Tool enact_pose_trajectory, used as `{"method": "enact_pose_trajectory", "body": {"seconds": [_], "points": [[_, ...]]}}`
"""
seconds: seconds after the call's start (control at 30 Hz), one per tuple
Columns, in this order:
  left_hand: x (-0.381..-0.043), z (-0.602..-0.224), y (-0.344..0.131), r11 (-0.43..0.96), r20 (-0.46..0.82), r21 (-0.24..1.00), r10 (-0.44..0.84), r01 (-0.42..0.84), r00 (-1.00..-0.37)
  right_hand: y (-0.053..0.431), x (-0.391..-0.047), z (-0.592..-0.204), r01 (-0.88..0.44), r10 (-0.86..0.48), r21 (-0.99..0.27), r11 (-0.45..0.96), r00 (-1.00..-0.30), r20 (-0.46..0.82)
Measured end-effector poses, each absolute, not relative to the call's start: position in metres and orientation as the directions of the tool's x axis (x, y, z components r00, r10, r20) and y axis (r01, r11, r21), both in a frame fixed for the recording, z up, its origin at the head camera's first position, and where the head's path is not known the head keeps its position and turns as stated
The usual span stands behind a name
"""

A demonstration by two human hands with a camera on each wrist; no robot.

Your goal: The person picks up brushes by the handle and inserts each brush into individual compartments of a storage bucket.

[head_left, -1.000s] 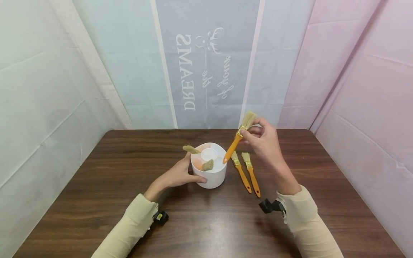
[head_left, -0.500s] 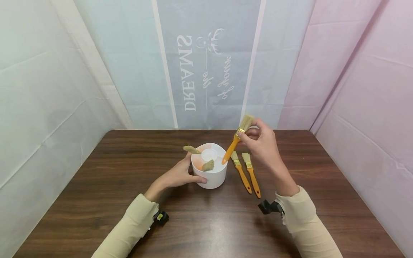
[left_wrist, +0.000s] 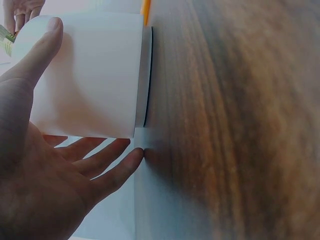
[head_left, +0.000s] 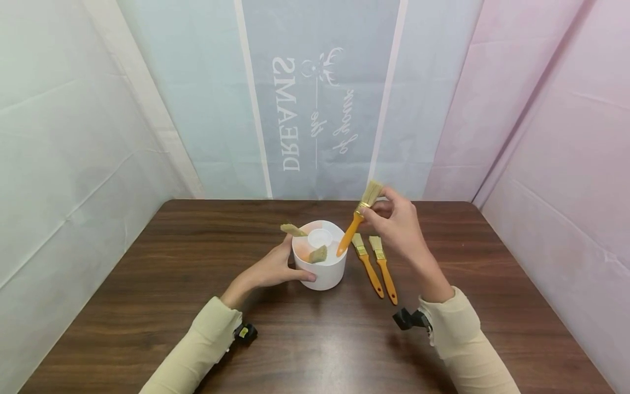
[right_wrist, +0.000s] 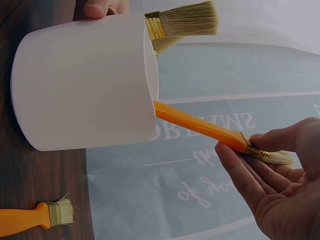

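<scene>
In the head view, a round white organizer with divided compartments stands on the table. My left hand holds its left side, thumb across the front and fingers behind. Two paintbrushes stand in it bristles up, one at the front and another leaning out at the back left. My right hand pinches a third paintbrush by its metal band, bristles up, the orange handle slanting down to the organizer's right side. In the right wrist view, that handle passes behind the rim, its tip hidden.
Two more paintbrushes, one beside the other, lie on the dark wooden table right of the organizer, handles toward me. A printed cloth hangs behind the table, with pale cloth walls on both sides.
My right hand has lowered the paintbrush slightly and moved it left, so its handle tip sits a little lower at the organizer's rim. My left hand keeps its hold.
</scene>
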State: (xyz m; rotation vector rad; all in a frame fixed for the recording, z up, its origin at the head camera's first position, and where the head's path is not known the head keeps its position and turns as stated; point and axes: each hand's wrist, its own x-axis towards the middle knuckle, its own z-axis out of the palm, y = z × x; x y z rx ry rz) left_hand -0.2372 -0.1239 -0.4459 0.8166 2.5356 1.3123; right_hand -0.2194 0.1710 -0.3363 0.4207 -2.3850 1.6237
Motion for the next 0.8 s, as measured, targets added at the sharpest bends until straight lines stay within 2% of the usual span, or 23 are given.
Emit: {"method": "enact_pose_trajectory", "body": {"seconds": [0.47,0.8], "points": [[-0.2360,-0.4448,-0.1229,0.437,0.101,0.808,0.558,0.395,-0.824,0.1704,-0.2185,-0.3370,-0.360,-0.105,-0.878,0.315,-0.933,0.345],[-0.2330,-0.4423,-0.1204,0.474,0.110,0.778,0.545,0.414,-0.831,0.1691,-0.2180,-0.3378,-0.330,-0.088,-0.879,0.344,-0.943,0.320]]}}
